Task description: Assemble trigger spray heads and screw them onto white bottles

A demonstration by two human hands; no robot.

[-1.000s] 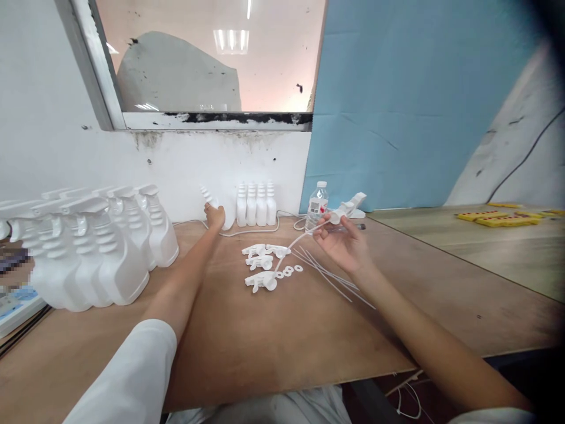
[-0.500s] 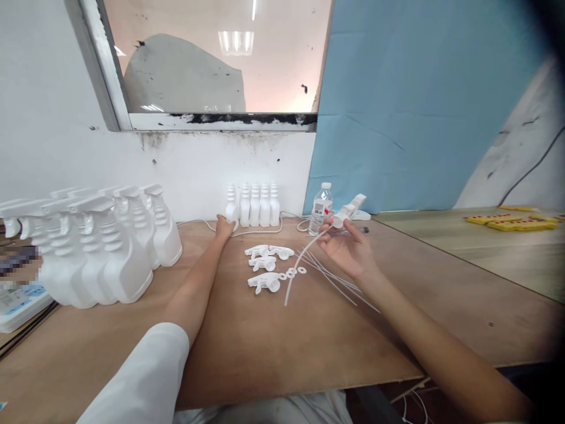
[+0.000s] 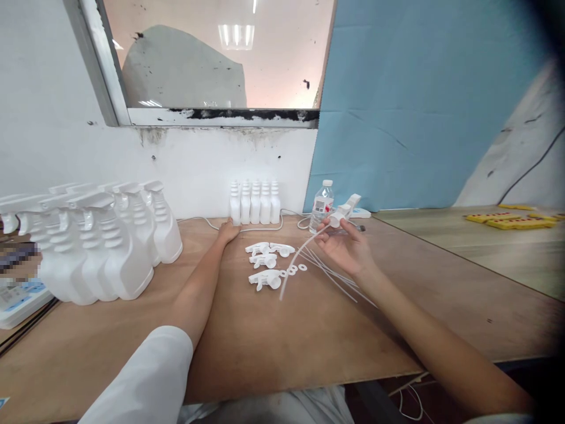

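Note:
My left hand (image 3: 228,231) is stretched out to the back of the table, at the base of the leftmost white bottle (image 3: 235,205) in a short row. Its thumb and fingers are apart there, though contact is hard to make out. That bottle stands upright against its neighbours. My right hand (image 3: 346,247) pinches a white trigger sprayer (image 3: 342,217) above the table, with a thin dip tube (image 3: 293,265) curving down to the left. Below lie several white trigger heads (image 3: 266,280), a few small white washers (image 3: 302,267) and loose tubes (image 3: 335,278).
Several white bottles with sprayers fitted (image 3: 128,253) stand together at the left. A clear water bottle (image 3: 318,212) is behind my right hand. A white cable (image 3: 265,229) runs along the wall. Yellow pieces (image 3: 521,222) lie on the right-hand table.
The leftmost small bottle has shifted right, flush with the row. My left hand sits slightly lower against it. My right hand still holds the sprayer in nearly the same place.

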